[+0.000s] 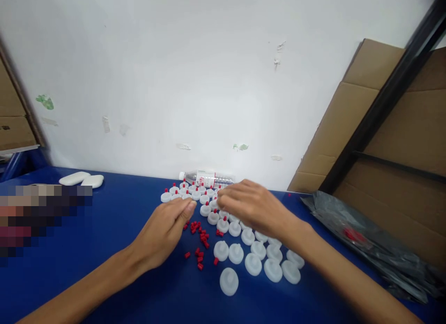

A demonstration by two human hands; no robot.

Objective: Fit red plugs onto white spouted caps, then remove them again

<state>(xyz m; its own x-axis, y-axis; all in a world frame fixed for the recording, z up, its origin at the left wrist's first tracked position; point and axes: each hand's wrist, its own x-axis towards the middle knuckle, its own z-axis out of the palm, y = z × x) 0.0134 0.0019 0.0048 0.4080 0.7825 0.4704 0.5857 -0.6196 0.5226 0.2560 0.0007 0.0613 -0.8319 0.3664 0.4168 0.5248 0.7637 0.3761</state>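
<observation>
White round plastic lids (229,281) with a short nozzle stand on the blue table, several topped with a small red cap (225,220). Loose red caps (204,238) lie scattered between my hands. My left hand (163,229) is closed beside the back left lids, thumb pressed towards the curled fingers; what it holds, if anything, is hidden. My right hand (249,205) reaches over the middle of the lids. Its fingers are bent together close to a red-capped lid (213,204), and I cannot make out what is in them. Bare lids (272,269) stand below the right forearm.
A clear plastic bottle (205,178) lies along the wall behind the lids. Two white oval objects (92,180) rest at the back left. On the right are a grey plastic bag (365,249) and cardboard (344,115) behind a black metal frame. A pixelated patch covers the left edge.
</observation>
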